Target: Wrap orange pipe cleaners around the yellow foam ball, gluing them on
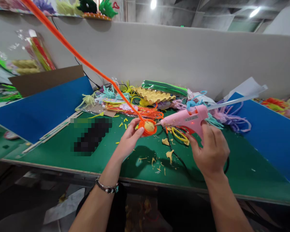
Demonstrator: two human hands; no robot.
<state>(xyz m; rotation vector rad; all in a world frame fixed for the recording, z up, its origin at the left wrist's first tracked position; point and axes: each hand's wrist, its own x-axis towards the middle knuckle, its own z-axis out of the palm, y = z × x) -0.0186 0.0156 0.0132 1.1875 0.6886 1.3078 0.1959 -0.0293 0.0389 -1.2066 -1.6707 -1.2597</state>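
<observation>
Pinched in my left hand is a round tan piece with orange pipe cleaner coiled around it. The loose end of the orange pipe cleaner runs up and away to the upper left. My right hand is wrapped round the handle of a pink glue gun, which has a small red light on its side. Its nozzle points left, at the right edge of the coil; whether it touches is hard to tell. A long clear glue stick sticks out of the gun's back.
Bundles of coloured pipe cleaners lie along the back of the green table. Blue panels stand at left and right. A black cord and tan scraps lie below the gun. A dark blurred-out object is at left.
</observation>
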